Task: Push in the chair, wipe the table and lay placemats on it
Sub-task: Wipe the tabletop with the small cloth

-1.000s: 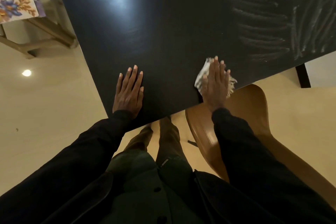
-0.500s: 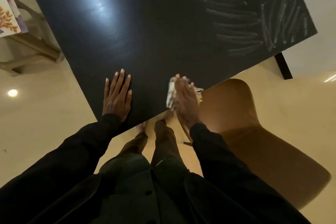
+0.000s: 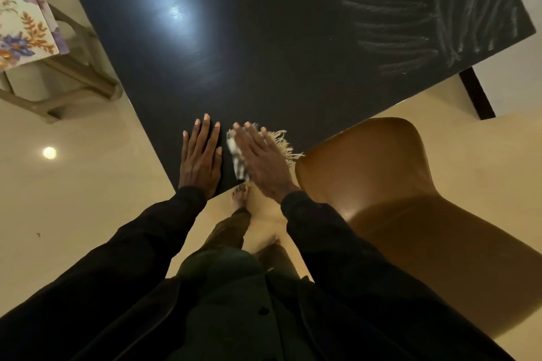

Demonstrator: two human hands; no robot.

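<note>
Head view looked down on the black table (image 3: pixel 264 53), where the right hand (image 3: pixel 264 160) lay flat, fingers extended, pressing a fringed cloth (image 3: pixel 239 161) at the near edge. Just left of it, the left hand (image 3: pixel 202 158) rested open and empty, palm down. Because the cloth sat so close to the edge, a stroke pulled nearward could drag it off. Pale streaks remained far right. The brown chair (image 3: pixel 396 184) stood near right, touching the edge, crowding that elbow. Patterned placemats (image 3: pixel 23 26) waited on a stool (image 3: pixel 73 76), far left.
</note>
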